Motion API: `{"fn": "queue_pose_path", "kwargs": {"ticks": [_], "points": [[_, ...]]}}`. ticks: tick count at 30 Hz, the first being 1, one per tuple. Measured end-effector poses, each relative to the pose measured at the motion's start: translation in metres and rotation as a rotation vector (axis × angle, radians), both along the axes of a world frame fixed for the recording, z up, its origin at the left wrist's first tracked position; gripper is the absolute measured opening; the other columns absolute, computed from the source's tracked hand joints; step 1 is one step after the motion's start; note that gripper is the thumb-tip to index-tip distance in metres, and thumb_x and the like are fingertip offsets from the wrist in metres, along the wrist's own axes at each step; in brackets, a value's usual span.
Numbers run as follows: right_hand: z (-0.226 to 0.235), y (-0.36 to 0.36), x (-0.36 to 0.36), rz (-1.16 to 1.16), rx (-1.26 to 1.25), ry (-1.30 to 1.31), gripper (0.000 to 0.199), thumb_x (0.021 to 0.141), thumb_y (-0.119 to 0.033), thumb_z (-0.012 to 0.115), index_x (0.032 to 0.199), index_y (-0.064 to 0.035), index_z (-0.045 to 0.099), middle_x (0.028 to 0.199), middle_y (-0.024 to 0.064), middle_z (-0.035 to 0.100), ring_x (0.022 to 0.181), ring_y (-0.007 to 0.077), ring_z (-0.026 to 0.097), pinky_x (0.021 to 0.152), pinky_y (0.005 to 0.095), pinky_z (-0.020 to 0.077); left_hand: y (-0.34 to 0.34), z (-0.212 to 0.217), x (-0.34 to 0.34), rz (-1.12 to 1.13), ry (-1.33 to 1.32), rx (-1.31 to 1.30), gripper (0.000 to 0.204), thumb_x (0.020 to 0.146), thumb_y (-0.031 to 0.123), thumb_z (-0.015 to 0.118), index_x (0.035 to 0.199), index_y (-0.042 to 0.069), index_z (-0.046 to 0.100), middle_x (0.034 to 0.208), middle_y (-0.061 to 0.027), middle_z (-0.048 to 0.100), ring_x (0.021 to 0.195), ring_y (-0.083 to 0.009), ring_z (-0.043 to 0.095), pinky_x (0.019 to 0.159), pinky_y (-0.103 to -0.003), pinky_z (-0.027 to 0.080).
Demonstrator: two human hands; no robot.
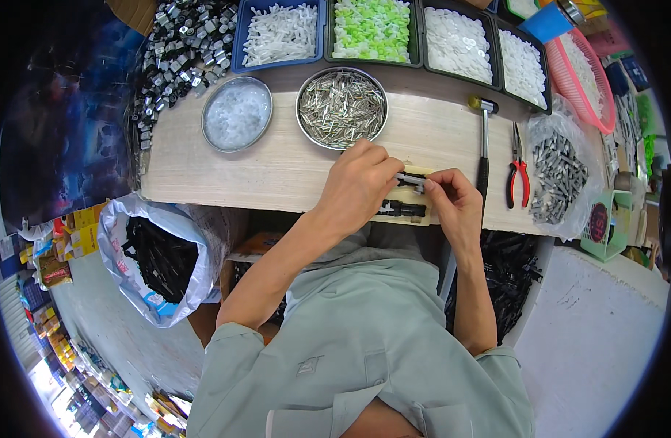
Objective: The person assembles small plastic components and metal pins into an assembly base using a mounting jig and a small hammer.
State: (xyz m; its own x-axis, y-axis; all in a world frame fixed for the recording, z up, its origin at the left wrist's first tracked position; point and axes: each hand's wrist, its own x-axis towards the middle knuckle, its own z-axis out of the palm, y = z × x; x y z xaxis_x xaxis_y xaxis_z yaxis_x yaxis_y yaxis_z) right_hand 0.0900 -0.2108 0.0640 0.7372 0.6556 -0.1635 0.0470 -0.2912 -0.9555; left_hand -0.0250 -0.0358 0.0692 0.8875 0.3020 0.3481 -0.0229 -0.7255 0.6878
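Your left hand (357,186) and right hand (452,201) both pinch a small grey metal part (410,179) over the pale jig (416,213) at the bench (277,171) edge. Looks like mid-assembly; next it probably needs careful seating beside the black piece (401,210). The shiny pins (341,108) sit in their round tin.

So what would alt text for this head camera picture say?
Both hands, left hand and right hand, pinch a small grey part over a pale wooden jig on a workbench, behind them a round metal pins bowl, a hammer, red-handled pliers.
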Motion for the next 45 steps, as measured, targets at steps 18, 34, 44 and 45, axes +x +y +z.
{"fn": "queue_pose_path", "kwargs": {"ticks": [18, 34, 44, 45], "points": [[-0.009, 0.004, -0.004, -0.048, 0.010, -0.117, 0.008, 0.093, -0.005, 0.070, 0.092, -0.0005, 0.064, 0.080, -0.0033, 0.059, 0.071, 0.0035, 0.051, 0.064, 0.0194, 0.0420, -0.013, -0.007, 0.002, 0.036, 0.004, 0.213, 0.008, 0.068, 0.002, 0.064, 0.074, 0.004, 0.060, 0.079, -0.0085, 0.054, 0.083, -0.0274, 0.054, 0.075, -0.039, 0.047], [-0.004, 0.010, -0.007, -0.077, -0.069, -0.168, 0.009, 0.090, -0.004, 0.072, 0.091, -0.0001, 0.065, 0.082, -0.0022, 0.057, 0.068, 0.0035, 0.048, 0.061, 0.0193, 0.0396, -0.013, -0.007, -0.003, 0.037, -0.005, 0.180, 0.010, 0.070, 0.001, 0.064, 0.080, 0.003, 0.061, 0.078, -0.0081, 0.052, 0.081, -0.0272, 0.054, 0.072, -0.038, 0.047], [-0.011, 0.007, -0.016, -0.035, -0.004, -0.381, 0.014, 0.086, 0.000, 0.074, 0.099, 0.0003, 0.069, 0.100, 0.0066, 0.055, 0.072, 0.0092, 0.050, 0.061, 0.0221, 0.0415, -0.012, -0.007, 0.000, 0.040, -0.003, 0.221, 0.014, 0.070, 0.002, 0.068, 0.082, 0.004, 0.063, 0.079, -0.0067, 0.052, 0.081, -0.0263, 0.054, 0.069, -0.038, 0.048], [-0.013, 0.009, -0.015, -0.002, -0.002, -0.513, 0.016, 0.085, 0.001, 0.074, 0.101, -0.0002, 0.070, 0.101, 0.0069, 0.054, 0.075, 0.0104, 0.051, 0.062, 0.0226, 0.0427, -0.012, -0.006, -0.001, 0.042, 0.003, 0.216, 0.014, 0.070, 0.002, 0.068, 0.082, 0.004, 0.063, 0.079, -0.0067, 0.052, 0.081, -0.0263, 0.054, 0.069, -0.038, 0.048]]}}
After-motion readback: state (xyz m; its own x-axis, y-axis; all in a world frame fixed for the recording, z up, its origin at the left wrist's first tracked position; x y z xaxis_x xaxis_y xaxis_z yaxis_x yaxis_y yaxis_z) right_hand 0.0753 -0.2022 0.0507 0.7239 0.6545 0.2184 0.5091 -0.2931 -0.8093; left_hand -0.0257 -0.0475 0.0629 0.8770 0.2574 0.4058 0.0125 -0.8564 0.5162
